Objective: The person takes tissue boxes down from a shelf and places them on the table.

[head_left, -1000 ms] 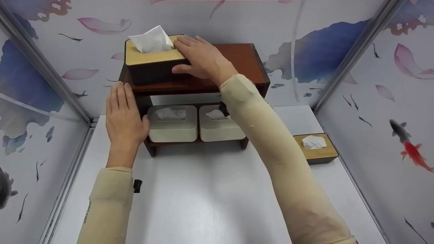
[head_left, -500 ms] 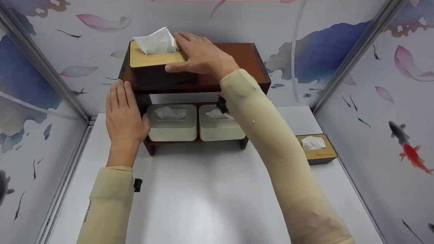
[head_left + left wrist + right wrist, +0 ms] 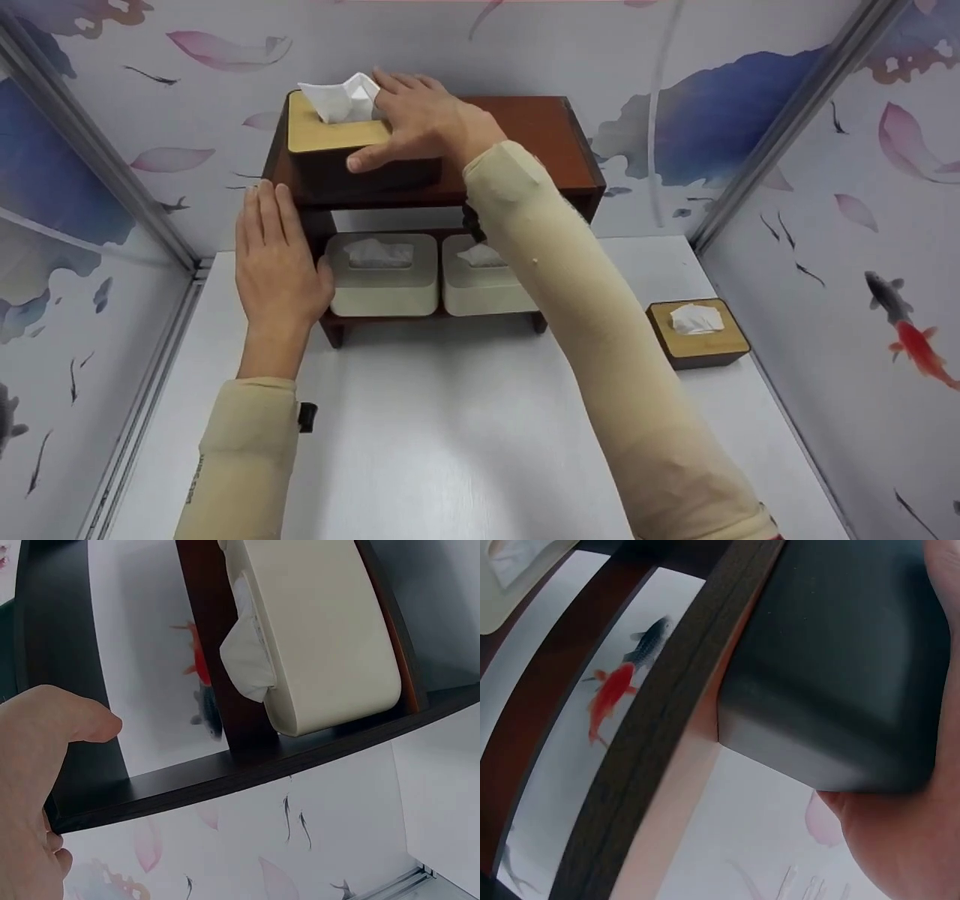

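Observation:
A tissue box [image 3: 330,139] with a wooden top and dark sides stands on the left part of the brown shelf's top [image 3: 529,139], a white tissue [image 3: 345,101] sticking up from it. Across its right end my right hand [image 3: 431,120] grips it, thumb at the front face, fingers toward the back by the tissue. The right wrist view has my palm [image 3: 900,840] against the dark box [image 3: 832,652]. Flat along the shelf's left side rests my left hand [image 3: 277,262], fingers straight; its thumb [image 3: 94,720] overlaps the dark side panel in the left wrist view.
Two cream tissue boxes sit side by side on the lower shelf, one left [image 3: 382,277] and one right [image 3: 487,281], the latter partly behind my right sleeve [image 3: 577,277]. Another wooden-topped tissue box [image 3: 697,330] lies on the white table [image 3: 450,450] near the right printed wall [image 3: 832,277].
The tissue box on top has shifted slightly right. My right hand has slid a little left over it, and the tissue looks more crumpled. The left hand stays in place.

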`<state>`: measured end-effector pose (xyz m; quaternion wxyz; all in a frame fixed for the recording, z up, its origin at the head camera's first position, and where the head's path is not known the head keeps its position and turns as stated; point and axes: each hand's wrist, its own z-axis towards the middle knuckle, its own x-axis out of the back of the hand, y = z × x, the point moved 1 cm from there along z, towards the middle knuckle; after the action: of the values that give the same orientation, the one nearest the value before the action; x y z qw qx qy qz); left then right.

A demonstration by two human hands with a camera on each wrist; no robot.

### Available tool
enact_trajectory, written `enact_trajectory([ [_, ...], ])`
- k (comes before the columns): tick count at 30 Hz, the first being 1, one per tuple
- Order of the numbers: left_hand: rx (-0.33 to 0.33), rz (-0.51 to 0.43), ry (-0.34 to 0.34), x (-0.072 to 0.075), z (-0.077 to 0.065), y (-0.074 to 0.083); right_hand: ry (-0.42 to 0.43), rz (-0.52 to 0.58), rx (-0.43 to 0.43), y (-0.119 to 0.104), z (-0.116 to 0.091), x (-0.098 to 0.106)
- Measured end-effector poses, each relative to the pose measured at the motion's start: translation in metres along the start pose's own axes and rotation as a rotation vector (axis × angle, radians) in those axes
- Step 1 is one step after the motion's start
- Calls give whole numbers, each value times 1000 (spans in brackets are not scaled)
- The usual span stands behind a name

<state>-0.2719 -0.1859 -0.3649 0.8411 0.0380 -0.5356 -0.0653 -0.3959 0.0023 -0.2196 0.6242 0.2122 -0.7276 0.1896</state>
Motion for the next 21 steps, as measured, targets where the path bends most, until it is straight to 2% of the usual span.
enact_trajectory([
  [3,0,6,-3,0,0,0,15,-14,5,0,0,0],
  [8,1,11,-10,0,0,0,28,28,24,-2,-1,1],
  [16,4,-7,18,-2,-2,0,6,65,55,-3,-4,5],
  [21,6,-4,10,-2,0,1,59,75,71,-3,-9,4],
])
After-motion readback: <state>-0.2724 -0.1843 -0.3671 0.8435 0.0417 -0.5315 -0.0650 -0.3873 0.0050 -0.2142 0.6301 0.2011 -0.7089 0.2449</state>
